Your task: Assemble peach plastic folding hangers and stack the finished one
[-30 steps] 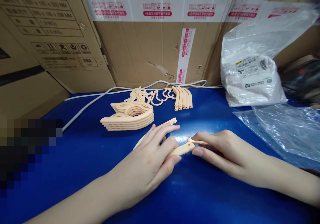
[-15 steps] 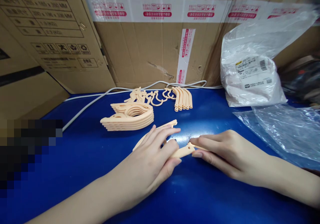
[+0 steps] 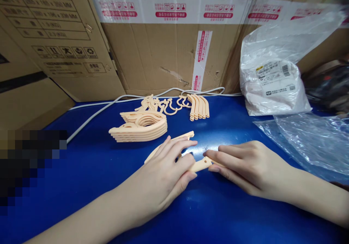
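My left hand [image 3: 166, 173] is closed over a peach plastic hanger piece [image 3: 201, 164], whose end with a small hole sticks out to the right. Beyond my fingers another end of the peach plastic [image 3: 188, 135] shows; my palm hides the middle. My right hand [image 3: 242, 167] pinches a slim peach hanger arm [image 3: 216, 162], its tip against the holed end. Most of that arm is hidden by my fingers. Behind my left hand lies a stack of curved hanger pieces [image 3: 141, 133]. Farther back are loose hanger hooks [image 3: 170, 107] and a row of short hanger arms [image 3: 200, 107].
Cardboard boxes [image 3: 152, 55] stand along the back of the blue table [image 3: 223, 215]. A white cable [image 3: 92, 122] runs along their foot. At the right are a white plastic bag with a label [image 3: 272, 87] and a clear plastic sheet [image 3: 316, 138].
My right fingers have shifted slightly, with the slim arm's tip pressed closer to the holed end. My left hand stays almost still.
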`<state>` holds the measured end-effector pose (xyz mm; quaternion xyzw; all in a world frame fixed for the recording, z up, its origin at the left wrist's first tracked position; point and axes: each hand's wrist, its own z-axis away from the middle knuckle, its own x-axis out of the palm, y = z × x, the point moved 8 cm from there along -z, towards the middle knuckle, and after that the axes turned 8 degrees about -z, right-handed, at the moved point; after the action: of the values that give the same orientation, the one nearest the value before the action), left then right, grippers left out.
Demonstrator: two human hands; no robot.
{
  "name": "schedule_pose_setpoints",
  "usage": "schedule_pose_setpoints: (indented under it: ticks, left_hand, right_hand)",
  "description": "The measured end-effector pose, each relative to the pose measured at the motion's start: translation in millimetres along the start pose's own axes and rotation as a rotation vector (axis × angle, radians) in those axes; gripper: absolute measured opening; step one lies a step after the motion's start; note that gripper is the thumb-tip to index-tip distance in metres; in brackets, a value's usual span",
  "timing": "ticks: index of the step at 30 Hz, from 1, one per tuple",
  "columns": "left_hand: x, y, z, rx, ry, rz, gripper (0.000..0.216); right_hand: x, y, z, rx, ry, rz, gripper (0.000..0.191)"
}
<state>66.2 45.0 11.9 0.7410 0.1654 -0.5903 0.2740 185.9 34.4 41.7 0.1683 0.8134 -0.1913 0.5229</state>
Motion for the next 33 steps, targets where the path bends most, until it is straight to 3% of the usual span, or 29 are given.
schedule_pose_setpoints:
  ticks: [15,27,33]
  left_hand:
    - [-1,2,0,0.027,0.001,-0.033,0.024]
    - [-5,3,0,0.028,0.045,0.008,0.024]
    - [-4,4,0,0.03,0.027,-0.005,0.023]
  right_hand:
    - [6,-5,2,-0.095,-0.003,0.202,0.029]
    - [10,6,0,0.065,-0.07,-0.102,0.036]
    - [10,6,0,0.048,-0.06,-0.114,0.034]
